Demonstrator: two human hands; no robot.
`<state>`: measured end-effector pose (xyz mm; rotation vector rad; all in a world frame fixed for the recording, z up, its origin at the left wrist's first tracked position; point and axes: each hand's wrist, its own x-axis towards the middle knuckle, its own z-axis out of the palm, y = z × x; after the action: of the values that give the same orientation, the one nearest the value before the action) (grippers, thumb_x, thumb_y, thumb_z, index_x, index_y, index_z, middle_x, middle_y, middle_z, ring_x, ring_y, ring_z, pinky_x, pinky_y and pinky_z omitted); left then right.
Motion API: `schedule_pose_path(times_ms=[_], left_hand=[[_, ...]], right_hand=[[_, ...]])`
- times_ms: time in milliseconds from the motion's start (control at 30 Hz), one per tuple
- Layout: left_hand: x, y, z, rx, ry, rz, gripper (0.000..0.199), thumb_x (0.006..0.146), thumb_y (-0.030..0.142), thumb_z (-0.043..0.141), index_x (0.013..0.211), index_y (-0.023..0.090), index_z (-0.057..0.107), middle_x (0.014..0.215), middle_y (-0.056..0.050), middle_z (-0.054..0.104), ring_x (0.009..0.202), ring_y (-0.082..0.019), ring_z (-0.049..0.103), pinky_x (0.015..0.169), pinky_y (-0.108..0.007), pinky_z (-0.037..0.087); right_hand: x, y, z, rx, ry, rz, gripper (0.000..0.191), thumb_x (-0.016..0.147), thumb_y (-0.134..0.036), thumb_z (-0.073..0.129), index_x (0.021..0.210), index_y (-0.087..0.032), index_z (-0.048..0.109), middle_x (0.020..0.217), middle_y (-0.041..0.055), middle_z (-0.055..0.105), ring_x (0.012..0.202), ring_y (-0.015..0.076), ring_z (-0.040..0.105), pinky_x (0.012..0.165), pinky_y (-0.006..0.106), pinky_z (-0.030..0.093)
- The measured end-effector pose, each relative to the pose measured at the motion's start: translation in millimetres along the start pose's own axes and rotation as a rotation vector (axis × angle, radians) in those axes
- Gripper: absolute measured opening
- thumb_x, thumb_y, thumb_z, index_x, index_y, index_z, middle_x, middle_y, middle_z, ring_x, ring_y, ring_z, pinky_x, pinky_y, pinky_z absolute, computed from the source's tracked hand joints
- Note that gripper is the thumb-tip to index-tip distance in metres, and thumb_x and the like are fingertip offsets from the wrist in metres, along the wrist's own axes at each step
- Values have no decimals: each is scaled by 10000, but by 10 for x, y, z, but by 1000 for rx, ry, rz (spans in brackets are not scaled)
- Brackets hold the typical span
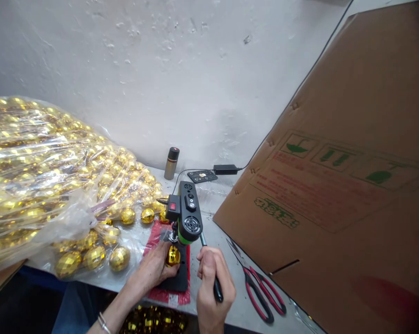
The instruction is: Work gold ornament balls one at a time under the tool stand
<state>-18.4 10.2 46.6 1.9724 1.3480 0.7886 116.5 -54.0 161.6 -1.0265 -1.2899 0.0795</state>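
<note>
A small black bench drill press (pixel 190 208) stands on the table, with a red switch box (pixel 172 207) on its left side. Beneath its chuck, my left hand (pixel 157 263) has its fingers closed round a shiny gold faceted ball (pixel 173 256). The ball rests over the black base plate (pixel 183 274), which lies on red plastic (pixel 157 296). Whether the drill bit touches the ball is hidden. My right hand (pixel 213 283) is wrapped round the black-ended feed lever (pixel 218 291) at the press's right side.
A large clear bag (pixel 73 162) of gold balls fills the left. Loose gold balls (pixel 119 258) lie by its mouth. Red-and-black scissors (pixel 256 283) lie right, beside a big cardboard box (pixel 334 185). Behind stand a spray can (pixel 171 163), a phone-like object (pixel 202 176) and a power adapter (pixel 225 169).
</note>
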Motion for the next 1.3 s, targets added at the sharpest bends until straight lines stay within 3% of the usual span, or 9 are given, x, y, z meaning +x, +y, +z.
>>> schedule_pose_path(times_ms=[67, 167, 333, 733, 1300], left_hand=[[-8, 12, 51, 25, -15, -9, 360, 786, 280, 706, 1144, 243, 715, 1133, -122, 789, 998, -347, 757, 853, -422, 566], [-37, -38, 181, 8, 53, -2, 441, 784, 290, 732, 1219, 226, 687, 1160, -130, 773, 1081, -368, 720, 933, -481, 551], [-77, -153, 314, -19, 98, -11, 467, 784, 293, 745, 1241, 222, 679, 1171, -116, 764, 1098, -365, 688, 968, -516, 517], [-98, -158, 310, -15, 99, 0, 453, 754, 262, 778, 1195, 229, 685, 1105, -89, 751, 1048, -340, 672, 953, -491, 522], [-96, -155, 373, -4, 121, -1, 462, 733, 230, 765, 1190, 220, 695, 1109, -91, 759, 1052, -338, 675, 969, -502, 518]], right_hand=[[-1, 2, 0, 6, 5, -2, 295, 1093, -186, 489, 818, -227, 587, 721, -32, 566, 571, 102, 503, 537, 219, 410], [-3, 3, -7, 5, -1, -4, 294, 1091, -176, 483, 820, -228, 586, 725, -28, 569, 573, 104, 508, 534, 221, 414], [-21, 14, -8, 10, -1, -21, 302, 1087, -158, 480, 812, -226, 583, 732, -25, 572, 600, 104, 532, 557, 219, 431], [-495, 477, 73, 42, 75, -65, 351, 1110, -233, 458, 773, -226, 556, 773, -22, 588, 659, 113, 553, 620, 253, 445], [-544, 464, 179, 110, 167, -22, 363, 1119, -280, 472, 764, -224, 526, 774, -31, 552, 634, 107, 503, 599, 265, 409]])
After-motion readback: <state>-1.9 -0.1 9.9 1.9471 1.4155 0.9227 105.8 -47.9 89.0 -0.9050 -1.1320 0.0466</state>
